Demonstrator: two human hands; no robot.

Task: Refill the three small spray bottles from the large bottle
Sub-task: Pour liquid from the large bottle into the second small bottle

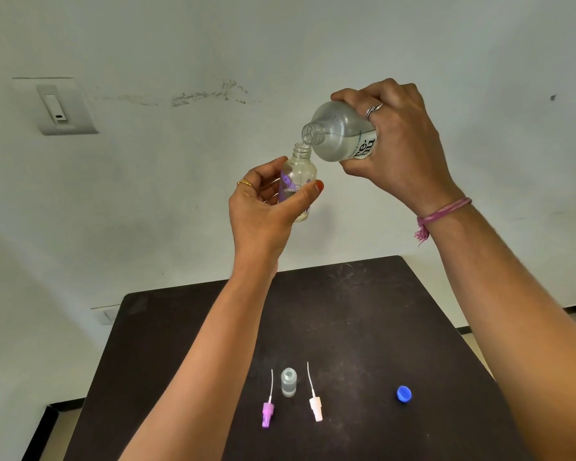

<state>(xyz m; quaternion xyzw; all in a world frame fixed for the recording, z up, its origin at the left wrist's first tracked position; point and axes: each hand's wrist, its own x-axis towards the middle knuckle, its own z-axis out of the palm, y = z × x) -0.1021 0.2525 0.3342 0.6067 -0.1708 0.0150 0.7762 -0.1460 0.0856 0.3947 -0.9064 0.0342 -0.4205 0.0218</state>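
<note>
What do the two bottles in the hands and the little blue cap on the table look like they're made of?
Large bottle: clear, glossy, probably plastic; the liquid shows through it, and it carries a printed label.
Small bottle: also see-through, likely plastic though glass can't be ruled out, with a purple print.
Blue cap: opaque, smooth, evenly coloured, which looks like moulded plastic.

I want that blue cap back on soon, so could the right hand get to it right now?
Probably not yet: the right hand is busy tilting the large bottle. The blue cap itself lies in the open on the table, nothing around it.
</note>
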